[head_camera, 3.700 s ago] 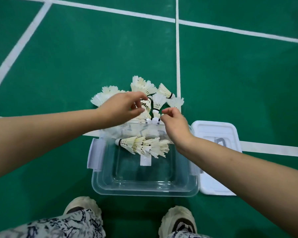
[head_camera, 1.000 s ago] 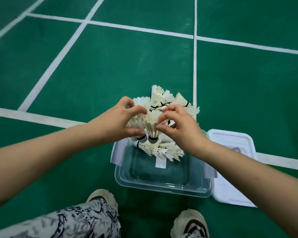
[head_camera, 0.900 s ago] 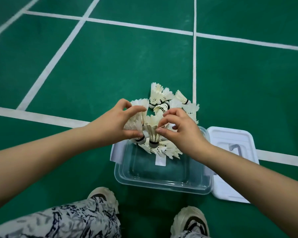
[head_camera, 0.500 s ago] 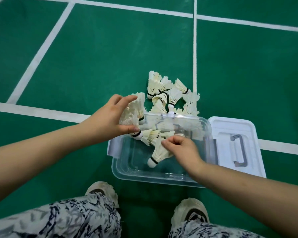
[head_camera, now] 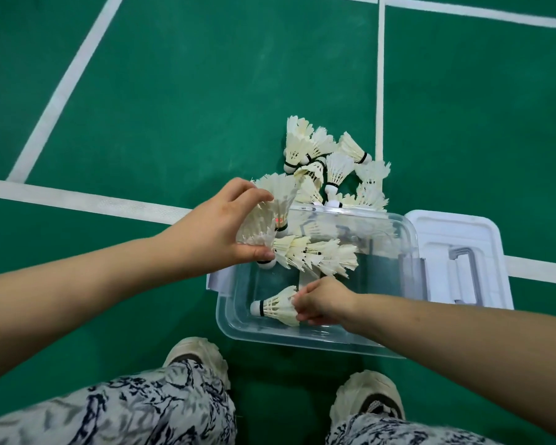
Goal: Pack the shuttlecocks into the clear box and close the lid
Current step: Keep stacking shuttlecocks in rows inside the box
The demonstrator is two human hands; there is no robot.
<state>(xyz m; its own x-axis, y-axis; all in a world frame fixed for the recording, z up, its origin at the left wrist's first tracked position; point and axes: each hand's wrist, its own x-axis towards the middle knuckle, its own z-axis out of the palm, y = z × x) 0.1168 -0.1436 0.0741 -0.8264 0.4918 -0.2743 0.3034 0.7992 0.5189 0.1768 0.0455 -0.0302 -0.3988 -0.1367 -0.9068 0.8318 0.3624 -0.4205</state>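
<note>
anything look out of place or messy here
Nothing broken or spilled. The only untidy part is the heap of shuttlecocks on the floor beyond the clear box, jumbled and pointing every way; the lid lies off beside it.

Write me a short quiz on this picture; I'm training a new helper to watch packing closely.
1. True or false: the lid lies on the floor beside the box, not on it.
2. The shuttlecock pinched by the right hand is: A) inside the box, B) on the lid, C) on the floor.
3. Which hand holds a bunch of shuttlecocks above the box's far corner?
Key: 1 true; 2 A; 3 the left hand.
</note>
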